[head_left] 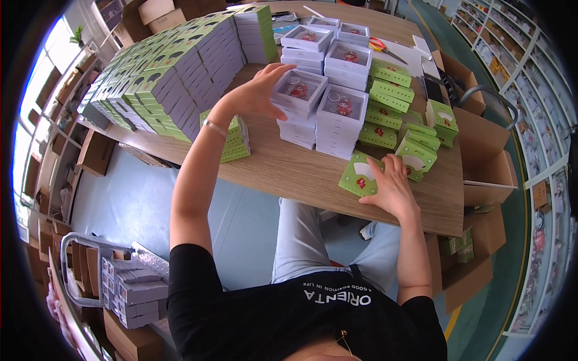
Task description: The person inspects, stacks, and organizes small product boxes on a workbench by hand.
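My left hand spans the left side of the top white box on the front left stack, fingers at its back corner and thumb near its front. This box has a clear window over a red figure charm and a ring. My right hand grips a green carton sleeve near the table's front edge, thumb and fingers on its right side. The sleeve has a pale fan-shaped area and a red figure. Beside the left stack stands another stack of white window boxes. Several green cartons lie just right of these stacks.
A large block of stacked green-topped boxes fills the wooden table's left side. A small green pile stands near the left forearm. Orange-handled scissors lie behind. Open cardboard boxes flank the right edge; a loaded trolley stands lower left.
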### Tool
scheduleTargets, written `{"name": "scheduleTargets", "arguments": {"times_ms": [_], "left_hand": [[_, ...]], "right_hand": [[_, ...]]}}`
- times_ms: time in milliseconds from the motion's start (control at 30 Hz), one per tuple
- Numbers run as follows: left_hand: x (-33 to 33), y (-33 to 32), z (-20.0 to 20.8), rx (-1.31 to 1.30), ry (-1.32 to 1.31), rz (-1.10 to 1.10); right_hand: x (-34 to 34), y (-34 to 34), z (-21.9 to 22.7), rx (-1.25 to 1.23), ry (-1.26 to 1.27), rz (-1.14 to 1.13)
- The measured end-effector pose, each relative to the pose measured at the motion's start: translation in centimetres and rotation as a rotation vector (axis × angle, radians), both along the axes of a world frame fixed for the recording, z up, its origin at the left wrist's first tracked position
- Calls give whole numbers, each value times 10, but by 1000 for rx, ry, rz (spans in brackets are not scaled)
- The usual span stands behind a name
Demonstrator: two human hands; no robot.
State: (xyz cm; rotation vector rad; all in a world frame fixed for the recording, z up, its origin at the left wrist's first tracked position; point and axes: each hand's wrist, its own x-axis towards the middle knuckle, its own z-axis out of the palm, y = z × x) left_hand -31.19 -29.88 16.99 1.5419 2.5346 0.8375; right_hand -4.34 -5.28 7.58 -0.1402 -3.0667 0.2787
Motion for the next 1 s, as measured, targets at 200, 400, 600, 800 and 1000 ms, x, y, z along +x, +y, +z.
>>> {"name": "scheduleTargets", "arguments": {"times_ms": [200, 400, 600, 800, 1000], "left_hand": [[-26, 15, 1, -136, -16, -20], [65, 1, 15, -1, 165, 182], [129, -11, 18, 142, 280, 145], [137, -18, 16, 73, 231, 107], [132, -20, 8, 77, 61, -106]], "right_hand": [[19, -3, 3, -197, 83, 20], [24, -24, 19, -379, 554, 78], [9, -47, 26, -299, 740, 129], [8, -42, 29, -408, 713, 148], [14, -40, 38, -485, 611, 242]]}}
